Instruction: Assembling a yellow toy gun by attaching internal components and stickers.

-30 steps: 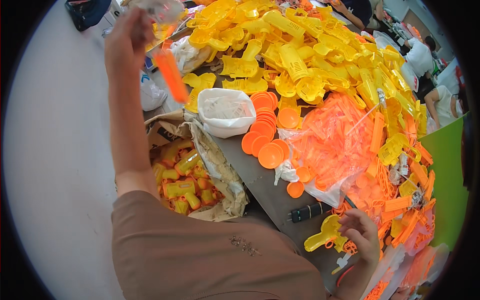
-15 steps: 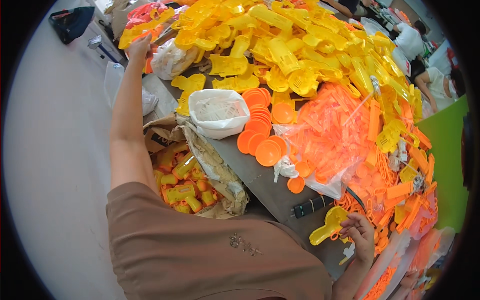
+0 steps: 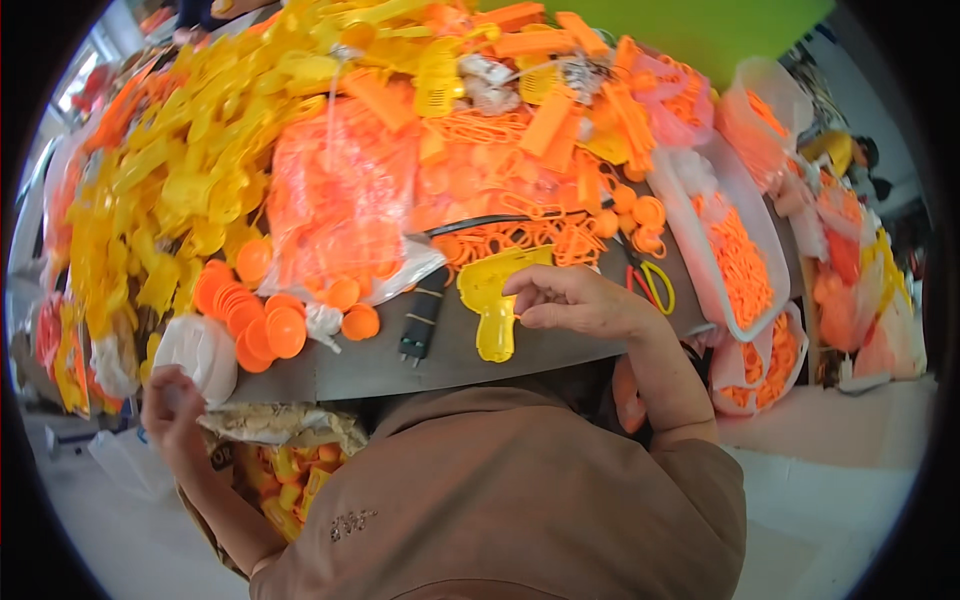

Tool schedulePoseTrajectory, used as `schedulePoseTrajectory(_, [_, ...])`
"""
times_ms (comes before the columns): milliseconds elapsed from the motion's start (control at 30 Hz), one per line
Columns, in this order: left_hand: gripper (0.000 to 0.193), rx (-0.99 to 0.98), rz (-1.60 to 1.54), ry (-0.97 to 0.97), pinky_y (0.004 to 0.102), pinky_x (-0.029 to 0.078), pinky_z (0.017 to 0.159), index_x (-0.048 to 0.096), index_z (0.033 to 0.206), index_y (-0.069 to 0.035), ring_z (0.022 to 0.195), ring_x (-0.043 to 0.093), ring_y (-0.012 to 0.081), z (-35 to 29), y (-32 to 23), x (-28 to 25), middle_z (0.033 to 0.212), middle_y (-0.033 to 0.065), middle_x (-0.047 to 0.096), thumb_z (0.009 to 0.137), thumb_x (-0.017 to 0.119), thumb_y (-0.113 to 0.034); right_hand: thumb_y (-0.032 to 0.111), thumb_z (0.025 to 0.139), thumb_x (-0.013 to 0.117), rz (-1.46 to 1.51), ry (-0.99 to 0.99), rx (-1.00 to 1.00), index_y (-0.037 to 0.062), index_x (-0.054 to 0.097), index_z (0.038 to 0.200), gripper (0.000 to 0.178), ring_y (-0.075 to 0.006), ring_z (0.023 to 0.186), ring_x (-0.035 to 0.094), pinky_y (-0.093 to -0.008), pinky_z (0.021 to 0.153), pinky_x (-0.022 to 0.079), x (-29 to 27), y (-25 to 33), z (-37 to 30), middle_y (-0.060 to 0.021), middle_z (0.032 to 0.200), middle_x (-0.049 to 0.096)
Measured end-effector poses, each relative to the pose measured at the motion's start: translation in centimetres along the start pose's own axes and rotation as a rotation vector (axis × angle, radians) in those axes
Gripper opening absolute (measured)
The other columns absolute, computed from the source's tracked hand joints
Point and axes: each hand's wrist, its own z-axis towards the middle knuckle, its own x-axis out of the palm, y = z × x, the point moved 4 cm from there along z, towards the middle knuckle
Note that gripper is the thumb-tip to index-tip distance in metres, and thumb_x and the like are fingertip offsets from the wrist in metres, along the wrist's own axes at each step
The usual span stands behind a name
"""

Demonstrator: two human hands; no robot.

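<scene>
My right hand (image 3: 578,303) hovers at the edge of a yellow plastic shell half (image 3: 493,300), shaped like a toy gun, on the grey table. Its fingers are loosely curled, with a gap between them and the thumb, and I see nothing held. At the table's left edge, my left hand (image 3: 172,415) is raised beside a white bag-lined tub (image 3: 200,357). Motion blurs its fingers, so whether it holds anything cannot be made out. Between the hands lie several round orange discs (image 3: 285,332) and a black bar-shaped object (image 3: 424,315) bound with bands.
A heap of yellow shells (image 3: 170,180) covers the left. Orange parts in a clear bag (image 3: 340,190) and loose orange pieces fill the middle. Cutters with yellow and red handles (image 3: 655,287) and a clear bin (image 3: 735,250) stand right. A sack (image 3: 285,425) of toy pieces sits below left.
The view has swung right. My left hand has come back from the far-left heap to beside the white tub. My right hand stays near the yellow shell half.
</scene>
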Motion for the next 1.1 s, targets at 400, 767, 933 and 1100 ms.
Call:
schedulePoseTrajectory(400, [0.019,-0.182,-0.035,0.741,0.0209,0.042,0.057,0.061,0.093,0.001,0.064,0.054,0.0104,-3.3,-1.4,21.4,0.084,0.0047,0.054,0.075,0.061,0.006,0.013,0.085,0.059,-0.358,-1.133,-0.078,0.0015,0.059,0.091,0.014,-0.0095,0.073,0.056,-0.0245,0.063,0.046,-17.1,-4.5,-4.7,-0.0026,0.082,0.060])
schedulePoseTrajectory(767, [0.011,0.007,0.024,0.651,0.0197,0.041,0.057,0.063,0.090,0.002,0.066,0.052,0.0095,-0.8,-2.5,25.9,0.085,0.0059,0.055,0.079,0.064,0.001,0.018,0.078,0.061,-0.911,-1.158,-0.180,0.0024,0.061,0.097,0.024,-0.0262,0.085,0.060,-0.0350,0.077,0.046,-27.5,0.6,5.9,-0.0128,0.092,0.062])
schedulePoseTrajectory(933, [0.011,-0.063,-0.028,0.598,0.0204,0.045,0.057,0.061,0.089,0.004,0.064,0.054,0.0097,-0.4,-1.6,26.4,0.086,0.0066,0.056,0.078,0.063,0.005,0.018,0.076,0.062,-1.204,-1.070,-0.410,0.0054,0.060,0.103,0.030,-0.0277,0.095,0.056,-0.0383,0.083,0.045,-28.3,2.2,11.3,-0.0113,0.101,0.060])
schedulePoseTrajectory(1100, [0.017,-0.102,0.004,0.603,0.0262,0.044,0.067,0.064,0.089,-0.001,0.074,0.057,0.0154,-0.2,-1.8,26.7,0.080,0.0073,0.061,0.072,0.066,0.004,0.020,0.074,0.064,-1.520,-0.784,-0.006,0.0062,0.053,0.118,0.047,-0.0272,0.104,0.052,-0.0395,0.089,0.043,-26.9,2.5,15.3,-0.0100,0.108,0.059])
